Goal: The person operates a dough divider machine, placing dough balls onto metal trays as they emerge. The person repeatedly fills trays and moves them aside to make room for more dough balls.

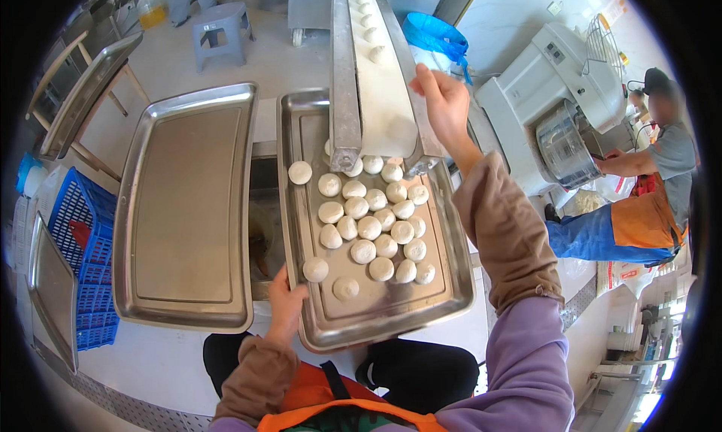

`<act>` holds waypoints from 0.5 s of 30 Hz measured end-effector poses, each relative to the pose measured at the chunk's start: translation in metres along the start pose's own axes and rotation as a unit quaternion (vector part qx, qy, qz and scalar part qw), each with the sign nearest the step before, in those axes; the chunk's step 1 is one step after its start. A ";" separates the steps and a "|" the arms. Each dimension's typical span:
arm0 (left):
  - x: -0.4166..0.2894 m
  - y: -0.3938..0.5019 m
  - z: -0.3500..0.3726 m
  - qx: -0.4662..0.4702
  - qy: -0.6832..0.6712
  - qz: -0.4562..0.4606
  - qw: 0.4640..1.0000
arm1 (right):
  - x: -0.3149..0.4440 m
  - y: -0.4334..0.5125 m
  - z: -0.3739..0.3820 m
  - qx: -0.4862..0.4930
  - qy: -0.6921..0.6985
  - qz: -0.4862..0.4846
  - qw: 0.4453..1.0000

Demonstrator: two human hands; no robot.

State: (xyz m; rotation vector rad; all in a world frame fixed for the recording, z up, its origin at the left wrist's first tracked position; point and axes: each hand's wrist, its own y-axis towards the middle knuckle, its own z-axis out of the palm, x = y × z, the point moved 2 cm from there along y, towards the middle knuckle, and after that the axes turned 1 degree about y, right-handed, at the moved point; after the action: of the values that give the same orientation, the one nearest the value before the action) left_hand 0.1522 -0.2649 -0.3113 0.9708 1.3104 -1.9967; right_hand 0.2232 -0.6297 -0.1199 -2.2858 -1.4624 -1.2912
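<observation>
My left hand [285, 302] grips the left rim of a metal tray [389, 325], thumb over the edge. Many round pieces of white dough [369, 228] sit on this tray, mostly clustered in its middle. A conveyor belt [386, 119] overhangs the tray's far end, with a single-file row of dough pieces [378, 54] along it. My right hand [445, 99] is raised beside the belt's right metal rail, fingers curled inward; its palm is hidden. Left of the loaded tray lies a second metal tray [189, 206] with no dough on it.
Blue plastic crates [93, 296] and a leaning metal tray [53, 291] stand at left. Farther off are a grey stool [220, 31] and a tray on a wooden chair [93, 93]. At right, a person [643, 206] reaches toward a dough mixer's bowl [564, 144].
</observation>
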 end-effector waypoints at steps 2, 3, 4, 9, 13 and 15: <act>-0.008 0.013 0.005 0.053 0.012 0.081 0.995 | 0.007 0.013 0.001 -0.045 0.000 -0.049 0.998; -0.011 0.014 0.008 0.076 0.005 0.139 0.987 | 0.015 0.026 0.009 -0.084 -0.007 -0.101 0.991; -0.015 0.026 0.011 0.085 0.021 0.102 0.991 | 0.022 0.039 0.023 -0.117 -0.017 -0.125 0.985; -0.012 0.008 0.003 0.009 0.052 0.071 0.996 | 0.027 0.036 0.046 -0.045 -0.105 -0.117 0.986; -0.007 0.000 -0.007 0.005 0.018 0.015 1.000 | 0.003 0.009 0.008 -0.074 0.012 0.028 0.997; -0.015 0.011 -0.005 0.062 0.021 0.087 0.994 | 0.004 0.021 0.008 -0.088 -0.002 -0.058 0.994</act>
State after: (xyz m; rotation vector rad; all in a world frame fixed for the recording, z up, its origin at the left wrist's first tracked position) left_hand 0.1709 -0.2638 -0.3065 1.1497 1.0915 -1.9509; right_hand 0.2453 -0.6343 -0.1151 -2.3418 -1.5614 -1.5043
